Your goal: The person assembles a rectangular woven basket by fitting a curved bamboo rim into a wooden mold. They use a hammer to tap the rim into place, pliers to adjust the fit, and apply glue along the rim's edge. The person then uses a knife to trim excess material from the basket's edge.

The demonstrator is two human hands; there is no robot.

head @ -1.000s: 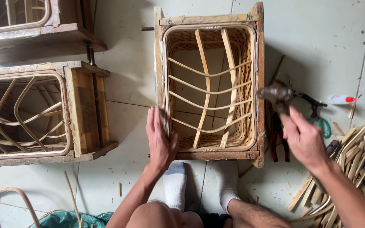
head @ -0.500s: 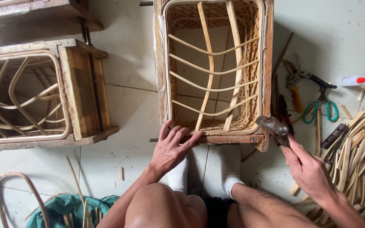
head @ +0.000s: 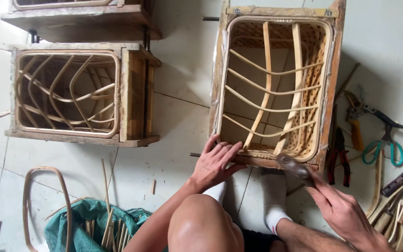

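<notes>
My left hand [head: 215, 163] lies flat, fingers spread, steadying the rattan frame [head: 276, 88] on the floor, while my right hand's [head: 341, 210] grip closes around what looks like a hammer [head: 295, 167] at its near edge.

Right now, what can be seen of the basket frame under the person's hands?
The basket frame is a rectangular wooden mould holding pale cane: a rounded rim, two upright slats crossed by four curved strips, woven sides. It lies open side up on the tiled floor. The left hand rests flat on its near edge; the right hand holds a hammer at that edge.
</notes>
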